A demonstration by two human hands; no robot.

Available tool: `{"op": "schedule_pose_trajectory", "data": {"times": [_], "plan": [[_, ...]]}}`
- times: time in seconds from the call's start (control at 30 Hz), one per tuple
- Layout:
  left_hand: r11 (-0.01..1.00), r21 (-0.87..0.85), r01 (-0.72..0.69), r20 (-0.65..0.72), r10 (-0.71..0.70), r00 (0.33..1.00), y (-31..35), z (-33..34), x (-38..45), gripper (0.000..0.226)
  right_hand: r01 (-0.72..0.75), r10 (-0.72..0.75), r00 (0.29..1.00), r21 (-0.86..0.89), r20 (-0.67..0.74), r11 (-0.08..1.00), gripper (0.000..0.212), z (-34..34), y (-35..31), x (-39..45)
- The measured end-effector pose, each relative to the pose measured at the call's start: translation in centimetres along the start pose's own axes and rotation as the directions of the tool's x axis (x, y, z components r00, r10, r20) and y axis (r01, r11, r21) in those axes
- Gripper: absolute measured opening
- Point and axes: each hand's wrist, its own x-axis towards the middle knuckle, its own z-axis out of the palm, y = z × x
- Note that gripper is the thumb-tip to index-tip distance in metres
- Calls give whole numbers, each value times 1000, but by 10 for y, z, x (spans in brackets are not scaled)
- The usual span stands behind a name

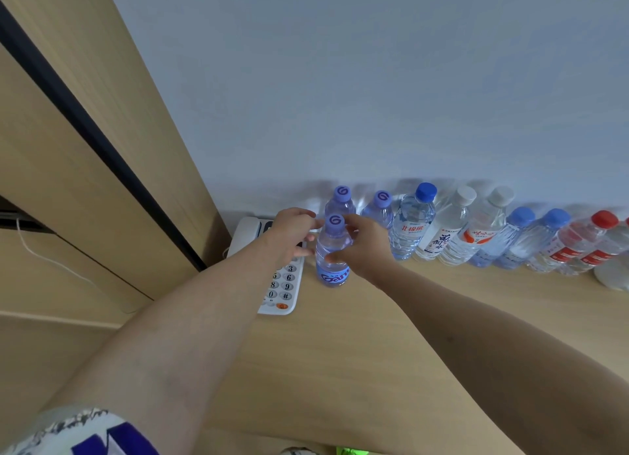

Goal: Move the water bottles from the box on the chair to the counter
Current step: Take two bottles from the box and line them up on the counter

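Observation:
A small clear water bottle [335, 275] with a purple cap and a blue label stands upright on the wooden counter [340, 352], in front of a row of bottles. My left hand [292, 233] curls its fingers against the bottle's left side near the shoulder. My right hand [366, 248] grips it from the right, thumb across the front of the body. The box and the chair are out of view.
Several bottles stand in a row along the wall: two purple-capped ones [341, 201], a blue-capped one [413, 224], then white-, blue- and red-capped ones. A white telephone [282, 286] lies under my left wrist. A wooden cabinet [85, 182] rises at left. A white round object [612, 277] sits far right.

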Motion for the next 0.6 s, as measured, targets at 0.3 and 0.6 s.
{"op": "schedule_pose_trajectory", "data": {"times": [0.3,0.6], "plan": [[972,185,-145,-94,164,982,9,-5,-19,30,8,-2,999,-155,39,988,67,-4,-2,-9],[630,650,-425,75,503,861,26,-8,-81,49,-20,-12,991,-246,-131,969,78,-48,-35,-66]]}}
